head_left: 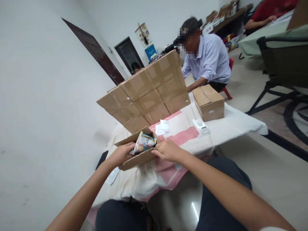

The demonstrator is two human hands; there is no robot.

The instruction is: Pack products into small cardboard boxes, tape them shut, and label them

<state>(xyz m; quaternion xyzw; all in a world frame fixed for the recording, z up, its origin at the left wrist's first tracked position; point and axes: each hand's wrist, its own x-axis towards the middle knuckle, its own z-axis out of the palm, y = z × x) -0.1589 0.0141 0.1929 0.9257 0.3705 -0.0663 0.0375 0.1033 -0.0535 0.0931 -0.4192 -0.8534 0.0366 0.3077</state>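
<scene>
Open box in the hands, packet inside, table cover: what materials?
Open box: brown cardboard, matte, probably corrugated; creased flaps.
Packet: likely plastic film, glossy, printed; crinkles and glints.
Table cover: cloth, white with pink blocks; hangs in soft folds.

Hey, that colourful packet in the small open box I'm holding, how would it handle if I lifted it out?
The colourful packet looks like thin crinkled film, so probably floppy and light for its size. Its glossy surface may be slightly slippery. It pokes above the cardboard box rim, so it likely lifts out freely.
</scene>
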